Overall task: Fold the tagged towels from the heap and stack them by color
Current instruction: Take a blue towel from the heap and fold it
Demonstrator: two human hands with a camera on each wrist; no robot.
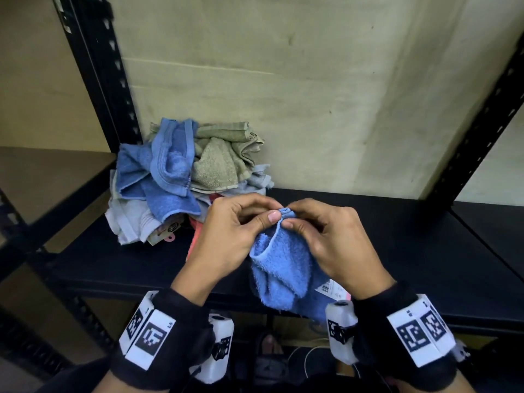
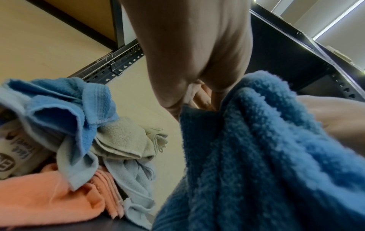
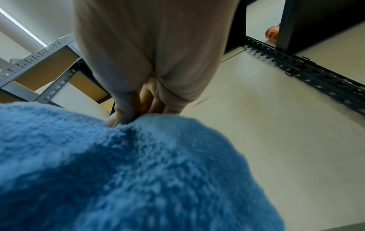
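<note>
Shelving of black perforated metal point(image 1: 93, 66) stands against a pale yellowish wall point(image 1: 312, 95), and its dark shelf board point(image 1: 397, 236) carries the work. At the back left of the board lies the heap point(image 1: 184, 177) of crumpled towels in blue, beige, grey and white. Above the board's front, the left hand point(image 1: 232, 236) and right hand point(image 1: 326, 239) meet fingertip to fingertip, each pinching the top hem of a blue towel point(image 1: 280, 268) that hangs down over the board's front edge; a paper tag point(image 1: 330, 289) shows at its lower right. The left wrist view adds an orange towel point(image 2: 49, 200) at the bottom of the heap and a label printed with words. The right wrist view shows a lit ceiling strip point(image 3: 23, 26) and an orange object point(image 3: 272, 32) beyond the frame, too blurred to name.
</note>
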